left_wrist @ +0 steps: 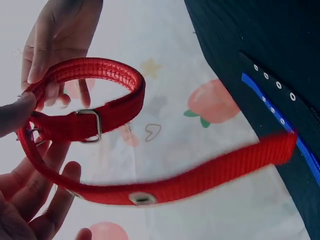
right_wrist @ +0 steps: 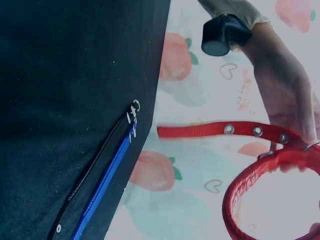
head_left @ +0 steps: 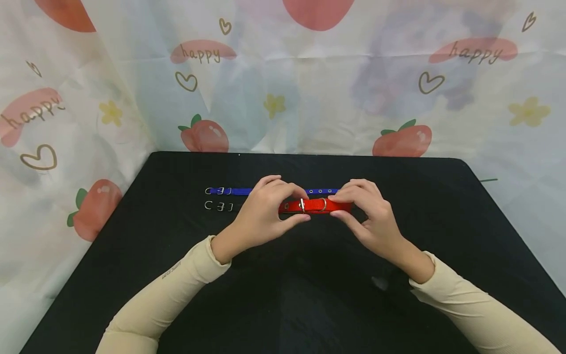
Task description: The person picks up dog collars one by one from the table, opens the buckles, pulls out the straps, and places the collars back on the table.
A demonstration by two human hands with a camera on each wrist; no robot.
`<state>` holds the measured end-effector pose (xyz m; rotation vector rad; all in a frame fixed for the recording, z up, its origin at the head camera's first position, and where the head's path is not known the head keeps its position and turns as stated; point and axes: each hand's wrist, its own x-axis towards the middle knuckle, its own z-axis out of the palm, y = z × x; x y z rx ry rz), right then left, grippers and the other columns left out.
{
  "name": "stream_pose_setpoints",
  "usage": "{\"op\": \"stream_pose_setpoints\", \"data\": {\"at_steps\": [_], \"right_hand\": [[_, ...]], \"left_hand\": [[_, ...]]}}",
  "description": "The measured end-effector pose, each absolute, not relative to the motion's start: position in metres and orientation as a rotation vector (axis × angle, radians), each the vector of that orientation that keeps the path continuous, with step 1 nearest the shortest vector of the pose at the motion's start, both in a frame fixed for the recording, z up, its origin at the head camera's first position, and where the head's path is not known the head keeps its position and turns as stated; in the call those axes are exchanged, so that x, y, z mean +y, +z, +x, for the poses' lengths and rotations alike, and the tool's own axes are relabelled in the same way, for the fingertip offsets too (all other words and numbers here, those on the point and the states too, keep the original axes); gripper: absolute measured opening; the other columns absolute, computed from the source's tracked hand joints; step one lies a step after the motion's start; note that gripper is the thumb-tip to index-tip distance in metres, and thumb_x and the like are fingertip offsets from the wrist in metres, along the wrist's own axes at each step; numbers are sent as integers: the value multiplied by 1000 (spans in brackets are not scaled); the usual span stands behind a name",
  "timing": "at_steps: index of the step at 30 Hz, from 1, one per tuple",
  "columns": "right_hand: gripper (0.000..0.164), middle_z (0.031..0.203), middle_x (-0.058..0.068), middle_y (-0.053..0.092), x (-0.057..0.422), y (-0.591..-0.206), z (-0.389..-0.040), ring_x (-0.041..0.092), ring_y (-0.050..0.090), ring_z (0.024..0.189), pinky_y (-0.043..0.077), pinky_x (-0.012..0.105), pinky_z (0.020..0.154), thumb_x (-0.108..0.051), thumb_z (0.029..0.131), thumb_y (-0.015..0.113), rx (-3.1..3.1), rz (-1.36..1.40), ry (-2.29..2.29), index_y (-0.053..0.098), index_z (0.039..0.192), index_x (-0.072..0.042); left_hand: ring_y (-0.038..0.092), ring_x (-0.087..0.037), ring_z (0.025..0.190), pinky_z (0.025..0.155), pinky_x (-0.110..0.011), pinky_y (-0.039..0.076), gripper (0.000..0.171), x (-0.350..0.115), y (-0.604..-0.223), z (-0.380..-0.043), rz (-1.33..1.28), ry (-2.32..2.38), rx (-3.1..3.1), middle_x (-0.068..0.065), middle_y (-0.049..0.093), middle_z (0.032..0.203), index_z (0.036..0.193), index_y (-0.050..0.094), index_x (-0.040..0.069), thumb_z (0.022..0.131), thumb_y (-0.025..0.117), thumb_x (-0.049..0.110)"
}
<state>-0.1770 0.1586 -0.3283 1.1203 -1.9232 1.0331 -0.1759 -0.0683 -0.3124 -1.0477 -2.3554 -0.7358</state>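
Observation:
A red collar (head_left: 315, 205) with a metal buckle and a D-ring is bent into a loop and held in the air between both hands. My left hand (head_left: 269, 209) pinches it beside the buckle, thumb below and fingers above in the head view. On the loop's other side, my right hand (head_left: 369, 214) grips the band between thumb and fingers. The collar's free end, with metal eyelets, sticks out from the buckle in the left wrist view. How far the strap runs through the buckle is hard to tell behind the fingers.
Beyond the hands, a blue collar (head_left: 240, 191) lies straight on the black table (head_left: 177, 295). A black collar (head_left: 225, 206) lies parallel on its near side, partly hidden by the left hand. Patterned cloth (head_left: 274, 78) hangs behind the table and along its sides.

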Motion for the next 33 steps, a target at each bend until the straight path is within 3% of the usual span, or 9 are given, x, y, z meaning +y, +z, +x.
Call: {"op": "stream_pose_setpoints", "data": {"at_steps": [15, 20, 30, 33], "right_hand": [[41, 84, 17, 62, 156, -331, -178, 21, 51, 93, 38, 18, 96, -33, 91, 59, -1850, 1105, 1095, 65, 91, 7], [44, 84, 15, 64, 157, -331, -180, 23, 51, 93, 38, 17, 95, -38, 90, 59, -1902, 1128, 1053, 66, 91, 6], [44, 80, 12, 67, 158, -331, -184, 25, 52, 92, 35, 24, 100, -39, 89, 59, -1940, 1196, 985, 68, 88, 4], [44, 82, 10, 66, 158, -331, -182, 25, 53, 92, 37, 31, 97, -41, 89, 56, -2013, 1188, 944, 68, 89, 1]], "left_hand": [[65, -12, 80, 107, -39, 38, 28, -67, -325, -175, -973, -1049, -2298, -4, 73, 91, 98, 70, 6, 75, 79, 17], [65, -14, 81, 108, -41, 37, 27, -67, -326, -174, -984, -1003, -2239, -5, 72, 91, 99, 70, 5, 75, 78, 16], [65, -14, 83, 107, -43, 37, 27, -70, -319, -174, -1063, -839, -2213, -2, 74, 88, 95, 73, 6, 73, 80, 19], [65, -14, 80, 107, -43, 37, 28, -69, -318, -173, -1054, -813, -2235, -2, 74, 87, 95, 74, 6, 72, 81, 20]]}}
